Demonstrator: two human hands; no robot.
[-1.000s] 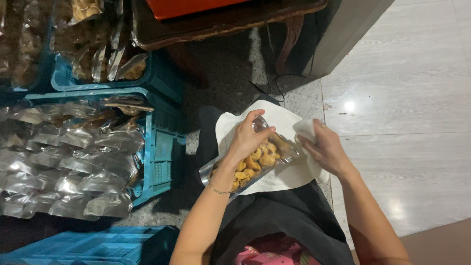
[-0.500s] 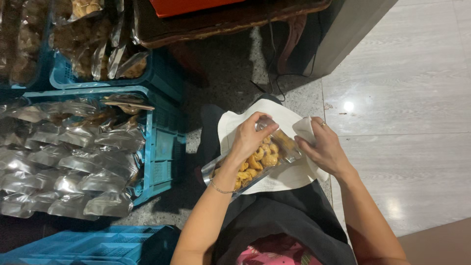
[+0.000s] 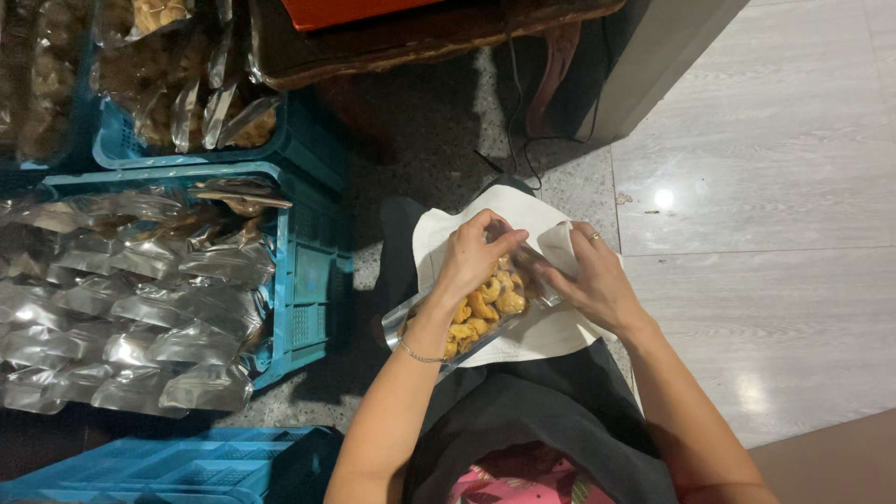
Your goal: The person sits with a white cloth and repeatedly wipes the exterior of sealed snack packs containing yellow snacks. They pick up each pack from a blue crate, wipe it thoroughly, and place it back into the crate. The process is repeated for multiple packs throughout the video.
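A clear plastic pouch of golden fried snacks (image 3: 485, 308) lies across a white cloth (image 3: 439, 238) on my lap. My left hand (image 3: 471, 254) pinches the pouch's upper edge with fingers curled. My right hand (image 3: 590, 285), with a ring on one finger, grips the same pouch at its right end. Both hands press along the pouch's open top.
A blue plastic crate (image 3: 313, 280) at my left holds several silvery sealed snack pouches (image 3: 140, 289). Another blue crate (image 3: 289, 140) behind it holds more packs. A third blue crate (image 3: 168, 462) sits at the lower left. A dark wooden table leg (image 3: 551, 65) and a cable stand ahead.
The pouch has shifted slightly up and right on my lap, and my left hand has slid along its top edge toward my right hand.
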